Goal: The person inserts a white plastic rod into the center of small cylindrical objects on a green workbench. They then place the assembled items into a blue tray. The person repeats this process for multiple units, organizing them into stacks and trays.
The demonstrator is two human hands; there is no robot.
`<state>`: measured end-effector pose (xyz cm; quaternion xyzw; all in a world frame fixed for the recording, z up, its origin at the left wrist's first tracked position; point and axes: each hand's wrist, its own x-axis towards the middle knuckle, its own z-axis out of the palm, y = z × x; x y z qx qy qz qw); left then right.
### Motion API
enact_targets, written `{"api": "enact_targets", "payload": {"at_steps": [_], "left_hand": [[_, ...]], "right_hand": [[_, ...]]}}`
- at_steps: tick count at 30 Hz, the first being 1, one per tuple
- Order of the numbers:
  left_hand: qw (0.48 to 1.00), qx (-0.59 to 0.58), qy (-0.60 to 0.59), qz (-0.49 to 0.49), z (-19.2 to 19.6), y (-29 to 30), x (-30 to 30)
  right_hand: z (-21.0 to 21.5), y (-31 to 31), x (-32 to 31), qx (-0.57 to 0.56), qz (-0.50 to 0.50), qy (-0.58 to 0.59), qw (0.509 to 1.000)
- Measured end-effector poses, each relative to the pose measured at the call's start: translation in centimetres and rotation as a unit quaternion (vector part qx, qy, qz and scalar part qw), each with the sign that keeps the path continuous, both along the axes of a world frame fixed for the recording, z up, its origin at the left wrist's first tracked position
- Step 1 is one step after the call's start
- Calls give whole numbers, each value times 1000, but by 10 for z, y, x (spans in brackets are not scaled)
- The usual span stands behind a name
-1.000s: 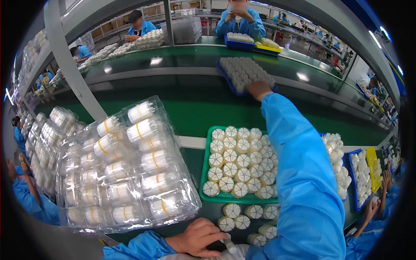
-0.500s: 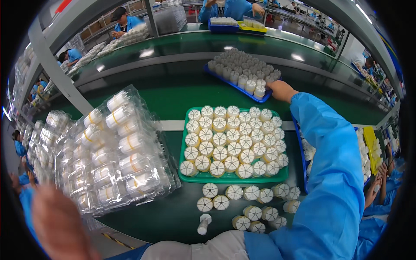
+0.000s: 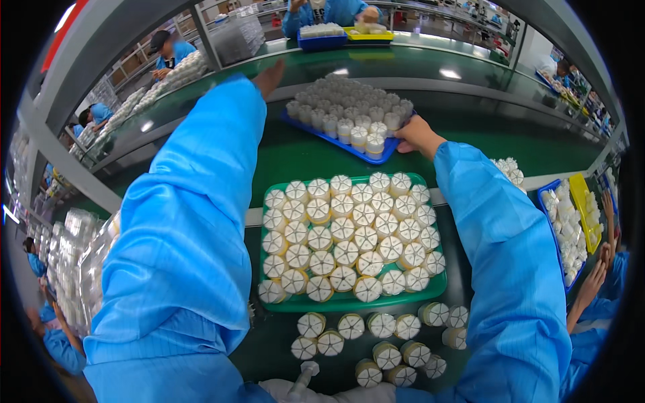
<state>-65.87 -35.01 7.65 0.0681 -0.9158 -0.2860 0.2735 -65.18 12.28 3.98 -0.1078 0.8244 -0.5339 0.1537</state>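
Note:
A blue tray (image 3: pixel 371 159) filled with upright white cylinders (image 3: pixel 344 127) lies at an angle on the far side of the green surface. My right hand (image 3: pixel 418 136) is closed on its right edge, fingers against the rim. My left hand (image 3: pixel 269 78) is stretched forward beyond the tray's left end, fingers extended and slightly blurred, apart from the tray. Closer to me sits a green tray (image 3: pixel 302 305) packed with white cylinders whose round tops are split into wedges. Several loose cylinders (image 3: pixel 351 327) stand in front of it.
Clear plastic packs (image 3: pixel 99 269) are stacked at left, partly behind my left sleeve. A small pale bolt-shaped piece (image 3: pixel 306 375) lies near my body. At right are another blue tray (image 3: pixel 559 252) and a yellow tray (image 3: pixel 583 208). Metal posts (image 3: pixel 67 144) frame the bench; co-workers sit around.
My left arm has swung in from the lower left and now reaches far forward. My right hand stays at the blue tray's right edge. The whole view has shifted slightly.

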Motion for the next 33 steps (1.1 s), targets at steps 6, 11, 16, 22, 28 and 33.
{"api": "enact_targets", "payload": {"at_steps": [6, 11, 16, 22, 28, 33], "left_hand": [[975, 18, -202, 90, -48, -12, 11], [907, 301, -268, 121, -49, 115, 15], [890, 385, -239, 59, -63, 43, 5], [888, -398, -196, -122, -55, 112, -9], [903, -408, -47, -127, 37, -32, 83], [913, 302, -271, 38, 152, 158, 193]], "right_hand": [[-3, 6, -12, 34, 25, -34, 999], [-2, 63, -37, 155, -104, 51, 981], [-6, 23, -41, 23, -69, 30, 997], [-5, 73, -48, 40, -154, 51, 986], [66, 26, -43, -60, 54, 71, 994], [137, 116, -5, 85, -46, 94, 991]]}}
